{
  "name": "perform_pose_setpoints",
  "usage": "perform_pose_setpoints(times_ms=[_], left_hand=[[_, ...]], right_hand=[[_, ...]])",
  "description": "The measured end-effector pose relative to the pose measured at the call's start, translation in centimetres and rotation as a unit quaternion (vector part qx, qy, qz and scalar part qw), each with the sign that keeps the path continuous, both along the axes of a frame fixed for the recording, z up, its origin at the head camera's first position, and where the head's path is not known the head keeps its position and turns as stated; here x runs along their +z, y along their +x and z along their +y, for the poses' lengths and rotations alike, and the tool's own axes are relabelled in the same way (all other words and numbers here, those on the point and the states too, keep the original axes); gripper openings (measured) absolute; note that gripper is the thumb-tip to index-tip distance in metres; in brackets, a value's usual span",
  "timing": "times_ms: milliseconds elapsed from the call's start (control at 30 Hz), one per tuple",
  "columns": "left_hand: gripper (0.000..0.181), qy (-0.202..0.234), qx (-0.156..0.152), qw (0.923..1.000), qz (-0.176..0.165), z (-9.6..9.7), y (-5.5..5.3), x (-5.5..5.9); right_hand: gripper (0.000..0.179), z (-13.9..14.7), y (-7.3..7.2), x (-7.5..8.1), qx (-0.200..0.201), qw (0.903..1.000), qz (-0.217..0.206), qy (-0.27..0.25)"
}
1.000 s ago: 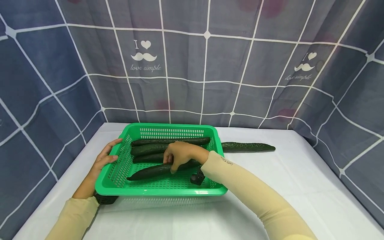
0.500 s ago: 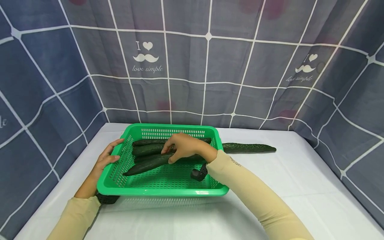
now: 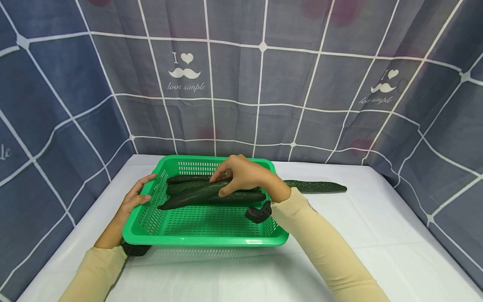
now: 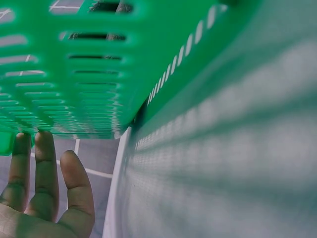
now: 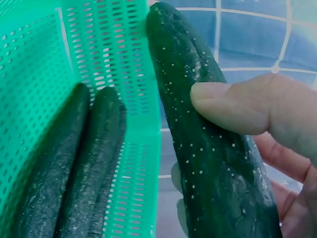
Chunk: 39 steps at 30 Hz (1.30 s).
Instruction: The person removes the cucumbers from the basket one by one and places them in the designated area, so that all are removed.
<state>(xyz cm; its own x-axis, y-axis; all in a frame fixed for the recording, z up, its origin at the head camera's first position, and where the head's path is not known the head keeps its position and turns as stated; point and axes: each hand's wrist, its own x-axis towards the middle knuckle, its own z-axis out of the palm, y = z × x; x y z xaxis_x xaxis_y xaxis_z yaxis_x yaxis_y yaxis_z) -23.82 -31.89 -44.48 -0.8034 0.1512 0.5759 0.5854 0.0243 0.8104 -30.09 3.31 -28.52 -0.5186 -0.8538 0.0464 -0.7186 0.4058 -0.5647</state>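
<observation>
My right hand pinches a dark green cucumber between thumb and fingers, tilted with its left end lower over the basket. In the right wrist view the thumb presses on the speckled skin of that cucumber, with fingers behind it. Several other cucumbers lie side by side inside the green plastic basket, along its far half. My left hand rests at the basket's left rim; in the left wrist view its straight fingers reach the slotted wall from outside.
Another cucumber lies on the white tabletop to the right, partly hidden behind my right hand and the basket. A grey checked curtain closes off the back and sides. Black wrist devices sit at both wrists.
The right hand has lifted the cucumber from the near part of the basket floor and carried it away from me, up over the other cucumbers. The left hand has stayed at the rim.
</observation>
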Motion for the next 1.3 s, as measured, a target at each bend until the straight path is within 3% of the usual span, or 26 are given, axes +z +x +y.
perform_pose_setpoints(times_ms=[400,667,1067,1300], left_hand=[[0.074,-0.004,0.008,0.9999,-0.010,0.1,0.1,0.1],[0.075,-0.016,-0.002,0.9998,0.013,-0.2,-0.2,-0.1],[0.079,-0.012,-0.027,0.9988,0.040,-0.3,-0.5,-0.3],[0.079,-0.010,-0.036,0.9986,0.038,-0.5,-0.5,-0.3]], right_hand=[[0.028,4.0,1.4,0.3,-0.025,0.9960,-0.013,-0.085],[0.026,6.4,2.4,-0.1,-0.050,0.9925,0.001,-0.112],[0.028,10.4,3.2,-1.6,-0.097,0.9844,0.033,-0.144],[0.030,12.7,3.5,-2.8,-0.118,0.9790,0.013,-0.166]])
